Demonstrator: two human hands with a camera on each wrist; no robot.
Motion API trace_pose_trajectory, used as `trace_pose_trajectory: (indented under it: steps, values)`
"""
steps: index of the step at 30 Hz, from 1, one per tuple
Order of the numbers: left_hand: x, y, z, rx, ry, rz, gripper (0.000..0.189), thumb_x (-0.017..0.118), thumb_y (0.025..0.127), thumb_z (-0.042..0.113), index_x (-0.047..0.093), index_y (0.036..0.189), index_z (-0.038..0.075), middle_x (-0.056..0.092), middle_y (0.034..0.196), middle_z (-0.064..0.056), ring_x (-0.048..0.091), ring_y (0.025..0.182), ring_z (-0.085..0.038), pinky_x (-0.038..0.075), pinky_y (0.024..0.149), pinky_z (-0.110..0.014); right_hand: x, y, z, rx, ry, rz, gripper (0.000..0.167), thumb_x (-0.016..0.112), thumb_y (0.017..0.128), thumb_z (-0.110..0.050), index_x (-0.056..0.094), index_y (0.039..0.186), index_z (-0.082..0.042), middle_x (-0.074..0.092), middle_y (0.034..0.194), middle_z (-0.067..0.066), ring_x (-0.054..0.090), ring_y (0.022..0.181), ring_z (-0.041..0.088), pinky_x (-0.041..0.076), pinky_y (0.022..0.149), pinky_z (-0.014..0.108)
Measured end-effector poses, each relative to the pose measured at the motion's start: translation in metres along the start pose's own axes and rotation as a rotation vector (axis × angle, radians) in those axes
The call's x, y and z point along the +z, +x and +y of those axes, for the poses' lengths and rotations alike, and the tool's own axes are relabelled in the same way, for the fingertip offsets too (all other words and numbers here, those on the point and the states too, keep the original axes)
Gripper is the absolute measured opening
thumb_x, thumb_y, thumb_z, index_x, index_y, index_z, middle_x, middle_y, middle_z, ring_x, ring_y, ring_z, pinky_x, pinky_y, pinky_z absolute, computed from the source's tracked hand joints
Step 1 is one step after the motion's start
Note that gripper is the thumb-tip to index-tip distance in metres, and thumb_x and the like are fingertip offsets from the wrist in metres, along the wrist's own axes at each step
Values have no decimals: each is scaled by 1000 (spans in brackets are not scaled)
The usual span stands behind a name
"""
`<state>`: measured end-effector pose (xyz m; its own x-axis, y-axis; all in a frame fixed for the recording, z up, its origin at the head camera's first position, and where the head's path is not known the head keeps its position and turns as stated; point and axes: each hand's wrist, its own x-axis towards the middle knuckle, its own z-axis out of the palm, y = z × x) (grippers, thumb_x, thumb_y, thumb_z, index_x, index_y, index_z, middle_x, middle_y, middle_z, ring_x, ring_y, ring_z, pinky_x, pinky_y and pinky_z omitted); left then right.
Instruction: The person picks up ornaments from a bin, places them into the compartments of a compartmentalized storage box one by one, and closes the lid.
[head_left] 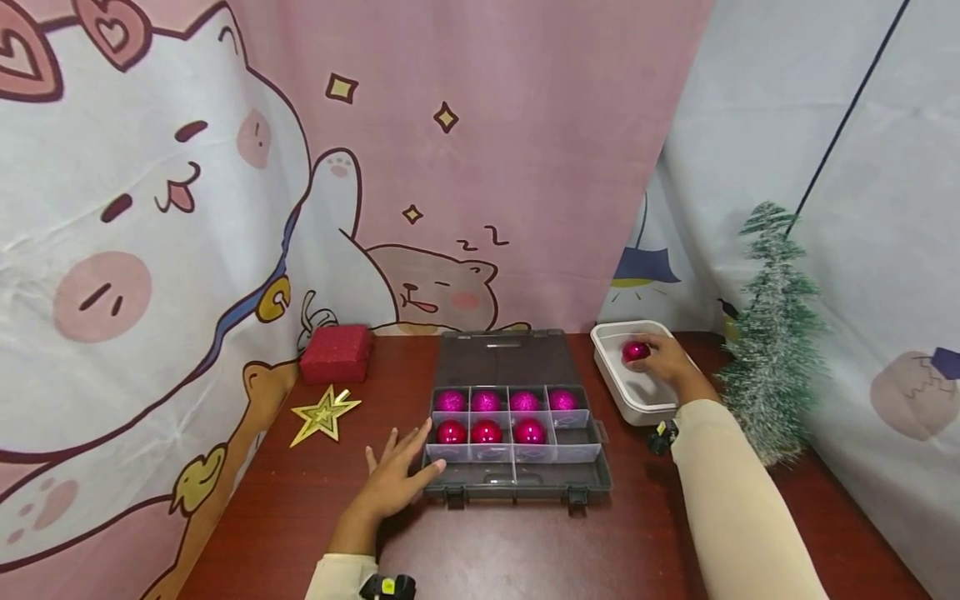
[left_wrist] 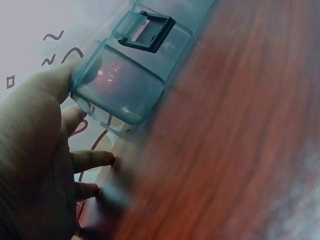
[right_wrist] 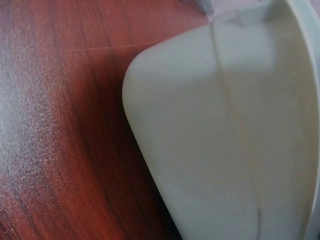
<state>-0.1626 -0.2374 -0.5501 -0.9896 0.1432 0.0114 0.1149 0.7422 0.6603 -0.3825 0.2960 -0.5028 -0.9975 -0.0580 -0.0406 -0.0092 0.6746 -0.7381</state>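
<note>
A grey see-through compartment box (head_left: 558,480) lies open on the table, lid folded back. Several glittery magenta baubles (head_left: 487,402) fill its back row. Three shiny red baubles (head_left: 530,432) sit in the middle row, whose rightmost compartment is empty. At the box's front left corner, my left hand (head_left: 392,483) has its fingers spread; in the left wrist view the thumb touches the box (left_wrist: 130,82) and other fingertips rest on the table. My right hand (head_left: 667,362) pinches a shiny magenta bauble (head_left: 635,351) inside the white tub (head_left: 647,412). The right wrist view shows only the tub's wall (right_wrist: 185,130) and table.
Behind my right forearm stands a frosted miniature Christmas tree (head_left: 776,350). A gold star (head_left: 326,415) and a red box (head_left: 336,353) lie at the left. Printed curtains (head_left: 525,167) hang along the back and sides of the brown table (head_left: 525,550).
</note>
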Motion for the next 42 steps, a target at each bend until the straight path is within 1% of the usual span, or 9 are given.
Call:
trace_pose_trajectory:
  steps: [3, 7, 13, 16, 23, 28, 35, 39, 42]
  values:
    - [0, 0, 1, -2, 2, -1, 84, 65, 101, 62, 33, 173, 32, 41, 175, -17, 11, 168, -58, -17, 120, -87, 0, -1, -2, -9, 3, 5, 67, 80, 95, -6, 54, 156, 4, 37, 167, 40, 29, 159, 62, 27, 130, 73]
    - [0, 0, 0, -2, 3, -2, 84, 65, 101, 63, 33, 173, 32, 41, 175, -17, 11, 167, -58, -17, 120, -88, -1, -1, 0, -22, -7, 9, 65, 79, 93, -1, 57, 154, 3, 40, 164, 41, 33, 157, 61, 28, 130, 71]
    - [0, 0, -1, -1, 3, 1, 84, 65, 101, 63, 33, 173, 33, 42, 175, -17, 11, 167, -58, -17, 120, -88, -1, 0, 4, -75, -86, 30, 57, 78, 89, 6, 65, 144, 5, 55, 150, 40, 50, 141, 58, 39, 122, 69]
    - [0, 1, -1, 2, 2, 2, 84, 65, 101, 63, 33, 173, 33, 42, 175, -17, 11, 167, -58, -17, 119, -88, 1, 1, 5, -92, -111, 37, 52, 77, 88, 9, 67, 139, 8, 59, 145, 40, 54, 136, 58, 42, 119, 68]
    - [0, 0, -2, 6, 5, -2, 84, 64, 102, 63, 33, 173, 32, 42, 175, -17, 11, 167, -59, -17, 119, -89, 3, -2, 2, -63, -94, 38, 53, 79, 86, 9, 65, 137, 11, 61, 140, 42, 58, 130, 58, 44, 117, 67]
    - [-1, 0, 0, 9, 6, -1, 83, 64, 102, 63, 33, 173, 32, 42, 175, -17, 11, 167, -59, -17, 120, -88, 5, -1, 3, -91, -95, 49, 54, 81, 84, 10, 63, 134, 16, 64, 133, 41, 61, 123, 58, 47, 112, 65]
    - [-1, 0, 1, 6, 12, -3, 84, 65, 102, 62, 33, 173, 31, 43, 174, -18, 12, 167, -60, -15, 120, -89, 4, -3, 3, -115, -83, 24, 52, 83, 87, 5, 63, 134, 14, 64, 133, 40, 63, 123, 57, 51, 107, 60]
    - [-2, -1, 1, 6, 9, -6, 83, 65, 102, 61, 33, 173, 32, 43, 174, -18, 12, 167, -60, -15, 120, -89, 0, -6, 0, -92, -59, -1, 53, 82, 92, 1, 62, 140, 11, 62, 139, 38, 64, 127, 54, 52, 107, 56]
    - [-2, -1, 2, 10, 6, -1, 83, 65, 102, 61, 34, 173, 31, 43, 174, -19, 12, 166, -60, -15, 119, -89, -3, -8, -4, -114, -56, 14, 54, 82, 94, -3, 61, 143, 10, 62, 142, 37, 66, 128, 54, 55, 105, 51]
